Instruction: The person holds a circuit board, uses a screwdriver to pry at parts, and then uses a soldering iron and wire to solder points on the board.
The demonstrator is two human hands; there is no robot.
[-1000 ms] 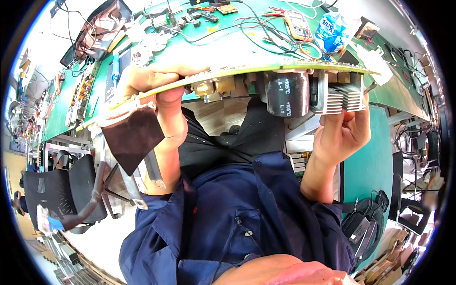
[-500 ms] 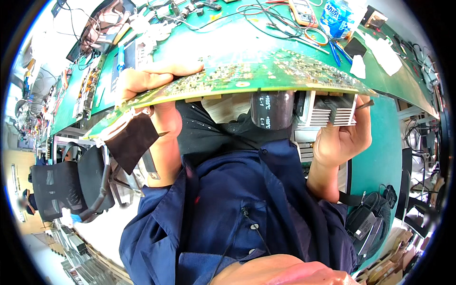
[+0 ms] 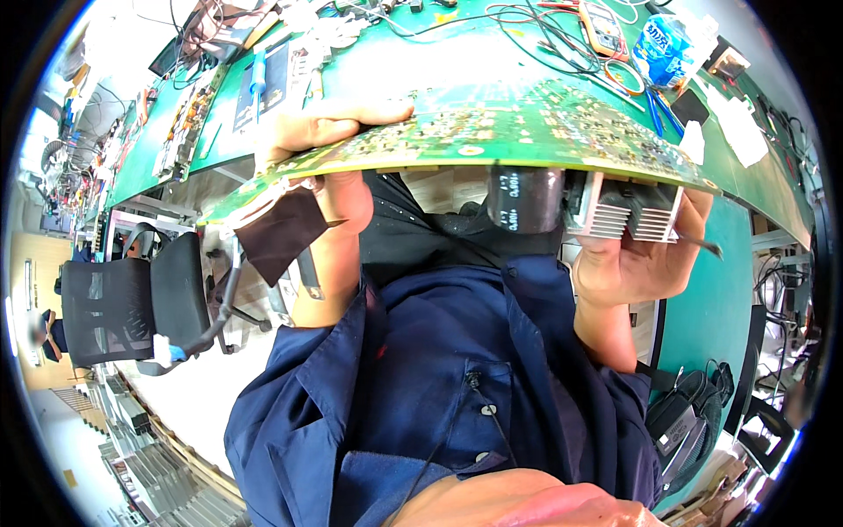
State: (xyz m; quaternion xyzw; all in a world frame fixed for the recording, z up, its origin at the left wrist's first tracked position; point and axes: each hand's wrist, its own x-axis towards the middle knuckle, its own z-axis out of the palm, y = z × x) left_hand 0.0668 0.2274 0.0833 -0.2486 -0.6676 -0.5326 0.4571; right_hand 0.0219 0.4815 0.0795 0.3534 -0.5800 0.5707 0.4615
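I hold a large green circuit board (image 3: 492, 132) raised in front of me, its component-dotted face turned up and away. My left hand (image 3: 316, 132) grips the left end, fingers over the upper face and thumb underneath. Below the board hang a big black cylindrical capacitor (image 3: 525, 200) and a silver finned heat sink (image 3: 622, 209). At the right end my right hand (image 3: 645, 268) is closed around the heat sink and the board's edge; some fingertips are hidden behind them. A black flat flap (image 3: 281, 233) dangles under the left end, near my left wrist.
The green bench (image 3: 439, 57) beyond carries an orange multimeter (image 3: 602, 31) with coiled leads, a blue-and-white packet (image 3: 660, 51) and blue-handled pliers (image 3: 660, 110). More boards (image 3: 189, 123) lie at the left. A black chair (image 3: 110, 307) stands left; a dark bag (image 3: 689, 422) lies right.
The whole view has shifted, so the bench, board and hands sit farther right. The board tilts slightly more, showing more of its upper face. Both hands keep their hold.
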